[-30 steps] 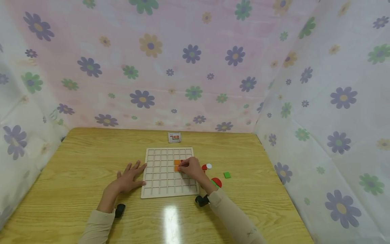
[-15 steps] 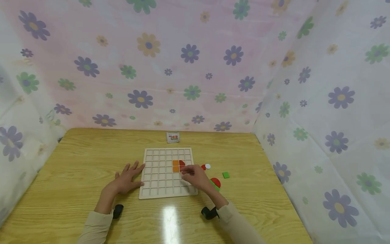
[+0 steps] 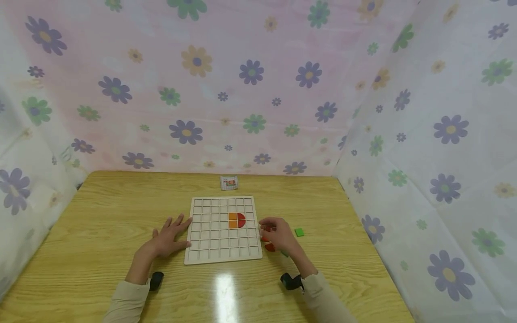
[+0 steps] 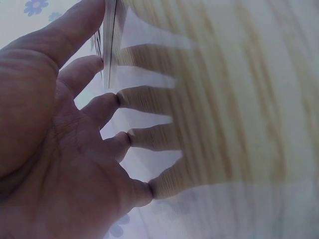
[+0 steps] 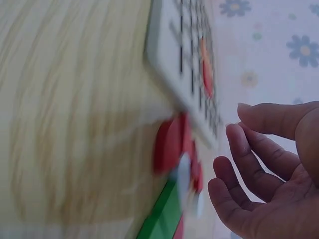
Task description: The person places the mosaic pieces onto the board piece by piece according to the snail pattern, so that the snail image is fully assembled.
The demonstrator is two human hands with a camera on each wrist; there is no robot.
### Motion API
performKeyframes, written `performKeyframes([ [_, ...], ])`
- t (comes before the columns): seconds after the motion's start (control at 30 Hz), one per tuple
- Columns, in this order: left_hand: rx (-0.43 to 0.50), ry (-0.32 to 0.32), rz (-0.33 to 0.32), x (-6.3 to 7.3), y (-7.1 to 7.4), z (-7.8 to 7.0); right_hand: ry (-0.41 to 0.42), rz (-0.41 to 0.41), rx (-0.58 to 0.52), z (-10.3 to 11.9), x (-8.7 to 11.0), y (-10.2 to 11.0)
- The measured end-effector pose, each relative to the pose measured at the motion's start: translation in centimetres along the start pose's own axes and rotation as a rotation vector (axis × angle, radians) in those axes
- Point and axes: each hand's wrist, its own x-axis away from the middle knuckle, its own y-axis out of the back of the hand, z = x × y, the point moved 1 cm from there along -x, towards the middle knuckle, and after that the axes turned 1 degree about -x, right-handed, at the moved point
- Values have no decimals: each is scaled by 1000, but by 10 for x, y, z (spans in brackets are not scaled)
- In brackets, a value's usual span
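A pale wooden grid board (image 3: pixel 210 242) lies on the table, with two orange squares (image 3: pixel 233 220) and two red quarter-round pieces (image 3: pixel 241 220) set in its cells. My left hand (image 3: pixel 166 240) rests spread at the board's left edge, thumb and a finger touching it; the left wrist view shows its fingertips on the tabletop. Just right of the board, my right hand (image 3: pixel 280 234) hovers over loose pieces, fingers loosely bent and holding nothing in the right wrist view. Beneath it show red pieces (image 3: pixel 269 247) and a green piece (image 5: pixel 162 214), partly hidden by the hand.
A green square (image 3: pixel 299 232) lies on the table right of the right hand. Behind the board is a small picture card (image 3: pixel 229 182). Flower-printed sheets (image 3: pixel 258 80) stand around the table's back and sides.
My right hand has left the board's coloured cells and moved right to the loose pieces, uncovering the red pieces on the board. The left hand has stayed at the board's edge.
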Motion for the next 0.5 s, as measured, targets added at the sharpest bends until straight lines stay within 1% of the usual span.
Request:
performKeyframes([
  [0.13,-3,10,9,1,0,-1,-3,-37,5,-15,1,6],
  [0.23,-7,19,16,2,0,-3,-20,-44,-3,-22,2,11],
  [0.5,-9,15,4,3,1,-5,-54,-46,-6,-29,5,18],
])
